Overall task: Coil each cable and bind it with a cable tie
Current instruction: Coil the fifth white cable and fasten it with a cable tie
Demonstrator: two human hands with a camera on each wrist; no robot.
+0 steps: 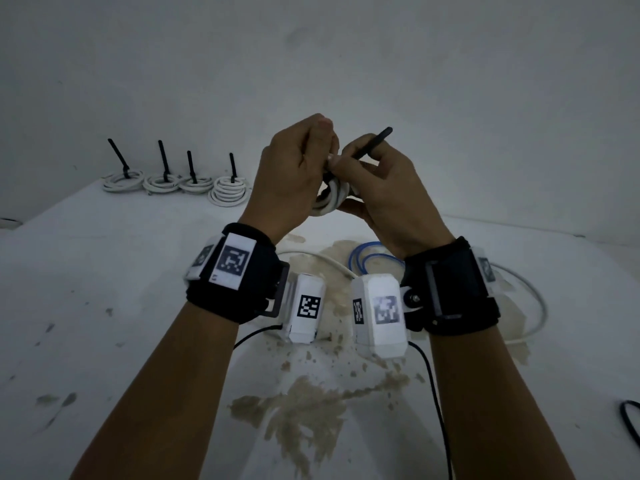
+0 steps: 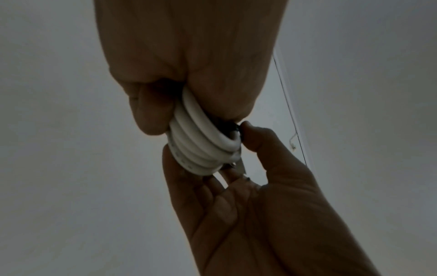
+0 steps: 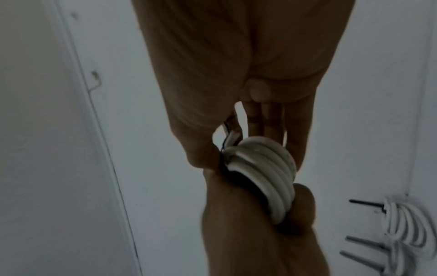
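A white cable coil is held up above the table between both hands. My left hand grips the coil from the left, fingers curled round its turns. My right hand pinches a black cable tie whose free end sticks up to the right, while its lower fingers support the coil from beneath. The tie's band runs round one side of the coil. Whether the tie is locked is hidden by the fingers.
Several white coils bound with upright black ties sit at the table's far left. A loose blue cable and a loose white cable lie under my wrists. A black loop shows at the right edge. A wall stands behind.
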